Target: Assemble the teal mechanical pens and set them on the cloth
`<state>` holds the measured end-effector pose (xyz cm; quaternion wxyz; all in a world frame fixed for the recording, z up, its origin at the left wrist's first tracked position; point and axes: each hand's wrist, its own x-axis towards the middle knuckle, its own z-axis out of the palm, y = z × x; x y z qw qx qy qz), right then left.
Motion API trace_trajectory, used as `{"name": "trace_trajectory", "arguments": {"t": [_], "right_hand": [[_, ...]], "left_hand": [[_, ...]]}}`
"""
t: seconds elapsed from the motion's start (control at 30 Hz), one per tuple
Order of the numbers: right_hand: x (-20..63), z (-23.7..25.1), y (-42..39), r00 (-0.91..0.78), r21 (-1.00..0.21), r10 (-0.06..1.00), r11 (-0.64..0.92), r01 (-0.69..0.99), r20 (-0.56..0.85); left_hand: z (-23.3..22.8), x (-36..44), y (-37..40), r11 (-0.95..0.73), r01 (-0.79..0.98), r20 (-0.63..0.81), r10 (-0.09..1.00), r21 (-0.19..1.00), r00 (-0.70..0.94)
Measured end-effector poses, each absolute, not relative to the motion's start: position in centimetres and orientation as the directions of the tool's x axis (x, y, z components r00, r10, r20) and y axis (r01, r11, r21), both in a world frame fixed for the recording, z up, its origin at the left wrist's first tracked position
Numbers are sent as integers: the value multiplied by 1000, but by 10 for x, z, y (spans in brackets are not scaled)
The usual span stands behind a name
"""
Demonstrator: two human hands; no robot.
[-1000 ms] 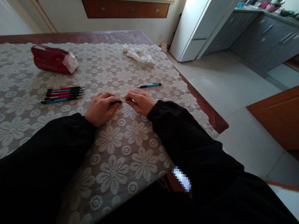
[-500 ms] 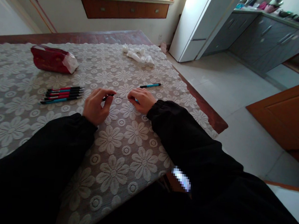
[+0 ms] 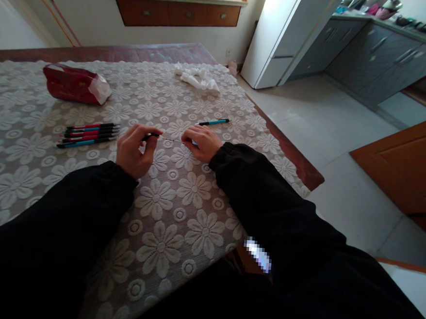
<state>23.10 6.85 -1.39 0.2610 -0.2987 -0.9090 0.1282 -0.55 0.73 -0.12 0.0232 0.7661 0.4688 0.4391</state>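
Note:
My left hand (image 3: 134, 150) pinches a short black pen part (image 3: 151, 136) between thumb and fingertips. A thin, pale rod (image 3: 169, 139) spans the gap between my two hands. Its far end goes into my right hand (image 3: 204, 144), whose fingers are curled closed around a pen body; only a bit of blue shows, and the rest is hidden. Just beyond the right hand lies a blue-and-black pen (image 3: 214, 122). Left of my left hand, several red, blue and black pens (image 3: 88, 135) rest side by side on the tablecloth.
A flowered lace tablecloth (image 3: 161, 248) covers the wooden table (image 3: 162, 53). On it are a dark red pouch (image 3: 70, 85) at the back left and a crumpled white plastic bag (image 3: 198, 80) at the back. A white fridge (image 3: 270, 37) stands past the table.
My left hand has shifted slightly left with the black part, so a little more of the thin rod shows. My right hand stays in place.

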Motion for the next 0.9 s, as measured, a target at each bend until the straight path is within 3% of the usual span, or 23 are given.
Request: {"name": "trace_trajectory", "arguments": {"t": [0.43,0.7,0.9], "right_hand": [[231,-14,67,-690,-362,600,798,481,405],[232,-13,66,-697,-263,561,827,497,446],[231,-14,65,-732,-213,510,858,467,451]], "left_hand": [[-8,-8,10,-556,710,583,773,432,251],[-8,-7,11,-562,737,535,781,374,324],[-9,-6,12,-616,676,458,776,405,433]]}}
